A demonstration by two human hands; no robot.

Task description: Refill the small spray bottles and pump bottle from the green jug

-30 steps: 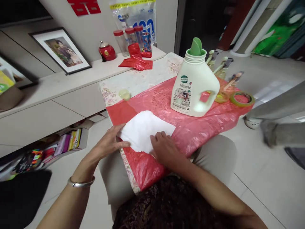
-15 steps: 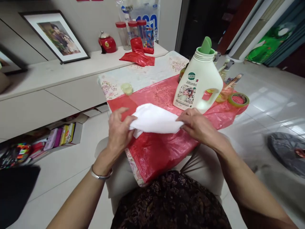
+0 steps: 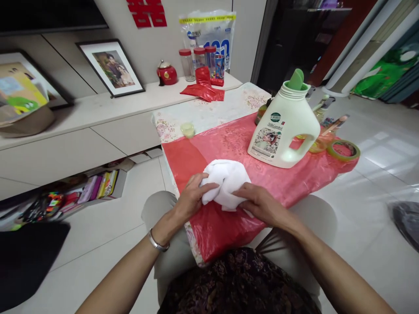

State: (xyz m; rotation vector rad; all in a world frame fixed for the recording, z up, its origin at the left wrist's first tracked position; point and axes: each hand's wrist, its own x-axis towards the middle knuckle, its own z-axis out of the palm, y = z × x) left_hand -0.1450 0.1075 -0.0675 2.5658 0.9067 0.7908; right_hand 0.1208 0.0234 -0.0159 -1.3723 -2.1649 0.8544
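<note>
A white cloth (image 3: 226,179) lies bunched into a lump on the red plastic sheet (image 3: 229,144) at the near edge of the small table. My left hand (image 3: 190,199) grips its left side with curled fingers. My right hand (image 3: 260,201) presses on its right side, fingers closed over the fabric. A white detergent jug (image 3: 284,126) with a green cap stands upright on the sheet, behind and to the right of the cloth.
A small yellow-green cup (image 3: 187,129) sits at the table's far left. A tape roll (image 3: 343,150) and several small bottles (image 3: 322,111) are beside the jug. A low cabinet (image 3: 98,126) with framed pictures, jars and red bags runs along the wall.
The cloth lay flat, was then lifted and stretched between both hands, and now is bunched into a ball on the sheet with both hands closed around it.
</note>
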